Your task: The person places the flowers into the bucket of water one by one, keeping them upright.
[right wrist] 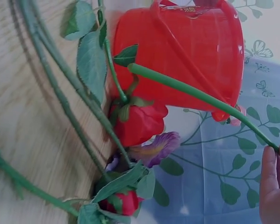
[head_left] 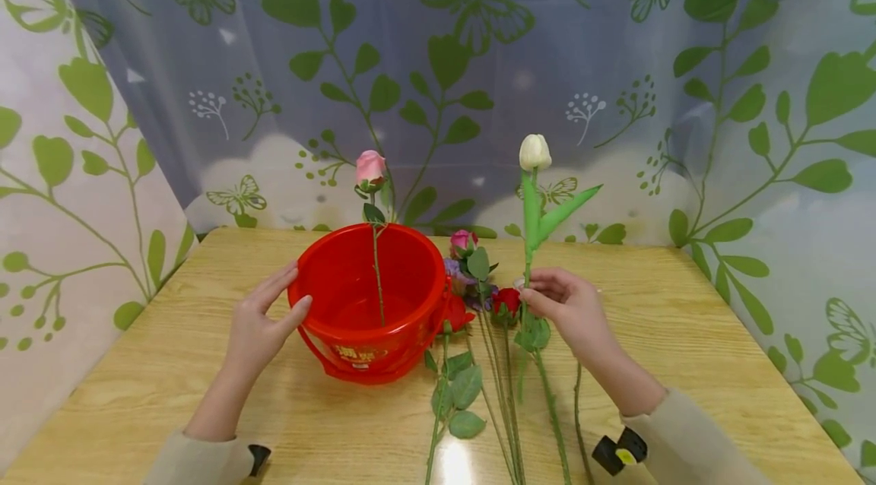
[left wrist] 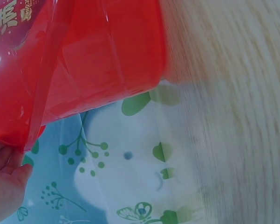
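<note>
My right hand [head_left: 571, 310] pinches the green stem of a white tulip [head_left: 535, 153], which stands upright above the table. In the right wrist view that tulip stem [right wrist: 191, 92] runs from the fingertips past the bucket. At the left, my left hand [head_left: 255, 323] touches the rim of a red bucket [head_left: 383, 352], its fingers fairly straight and the thumb spread apart. The left wrist view shows the left hand [left wrist: 7, 179] at the bucket's rim. A pink rose [head_left: 371, 167] stands inside the bucket, its bloom above the rim.
Between the bucket and my right hand, several flowers lie on the wooden table [head_left: 171, 302]: red roses [head_left: 506, 301], a deep pink rose [head_left: 463, 242] and a purple flower [right wrist: 158, 148]. Their stems point toward me. A leaf-patterned curtain [head_left: 438, 90] hangs behind the table.
</note>
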### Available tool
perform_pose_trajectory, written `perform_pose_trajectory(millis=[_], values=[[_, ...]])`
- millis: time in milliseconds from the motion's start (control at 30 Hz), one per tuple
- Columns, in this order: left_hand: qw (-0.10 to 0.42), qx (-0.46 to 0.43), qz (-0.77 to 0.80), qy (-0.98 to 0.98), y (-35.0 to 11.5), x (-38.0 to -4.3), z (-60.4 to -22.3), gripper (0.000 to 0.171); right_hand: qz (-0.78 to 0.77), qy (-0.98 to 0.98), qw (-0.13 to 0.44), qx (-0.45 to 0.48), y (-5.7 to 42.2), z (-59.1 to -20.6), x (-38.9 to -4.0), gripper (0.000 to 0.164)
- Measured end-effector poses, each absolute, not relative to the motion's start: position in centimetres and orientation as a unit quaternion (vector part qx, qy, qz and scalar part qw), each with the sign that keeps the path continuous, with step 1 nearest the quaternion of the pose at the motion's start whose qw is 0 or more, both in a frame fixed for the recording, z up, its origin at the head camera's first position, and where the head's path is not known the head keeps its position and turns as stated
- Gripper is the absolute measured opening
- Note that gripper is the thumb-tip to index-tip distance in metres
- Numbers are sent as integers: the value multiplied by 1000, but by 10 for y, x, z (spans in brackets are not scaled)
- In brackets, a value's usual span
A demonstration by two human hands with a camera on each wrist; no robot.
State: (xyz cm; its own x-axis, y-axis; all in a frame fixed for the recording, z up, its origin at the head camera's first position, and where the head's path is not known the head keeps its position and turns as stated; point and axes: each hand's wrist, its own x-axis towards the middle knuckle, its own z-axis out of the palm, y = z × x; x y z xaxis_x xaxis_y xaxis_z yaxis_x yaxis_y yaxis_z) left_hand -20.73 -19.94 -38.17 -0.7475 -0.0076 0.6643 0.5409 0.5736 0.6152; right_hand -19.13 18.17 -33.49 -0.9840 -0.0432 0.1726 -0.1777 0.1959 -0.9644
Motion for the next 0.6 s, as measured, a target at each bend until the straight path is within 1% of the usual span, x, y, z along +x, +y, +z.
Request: perform_pose_trajectory(millis=[267, 467, 600], values=[[311, -159, -440, -827, -199, -207, -383, 40, 638, -764, 59, 76, 173, -326, -198, 27], [321, -165, -439, -823, -199, -207, -383, 40, 651, -751, 62, 92, 167, -317, -202, 29], [323, -167, -439, -822, -199, -207, -383, 40, 667, -734, 75, 106, 162, -308, -204, 28]])
